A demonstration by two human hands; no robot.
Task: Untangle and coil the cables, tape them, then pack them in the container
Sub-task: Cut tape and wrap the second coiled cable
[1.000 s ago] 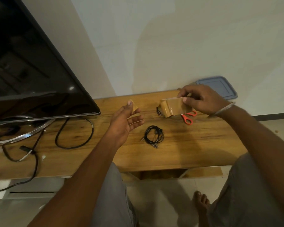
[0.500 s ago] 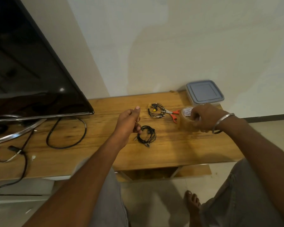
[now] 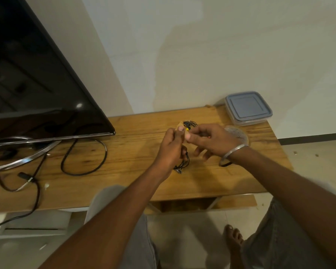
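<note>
On the wooden table (image 3: 124,162) a coiled black cable (image 3: 185,162) lies just under the left hand (image 3: 171,150), which pinches a tan tape strip (image 3: 179,125). The right hand (image 3: 211,140) meets it thumb to forefinger, but blur hides whether it grips. Beyond lie a second cable bundle (image 3: 192,124), the tape roll (image 3: 239,133) and the lidded container (image 3: 248,107).

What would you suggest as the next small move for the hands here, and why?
Probably bring the short tan tape strip down onto the coiled black cable and wrap it around the coil. The left hand and right hand seem to pinch the strip between them, and that cable lies just beneath, apparently untaped.
</note>
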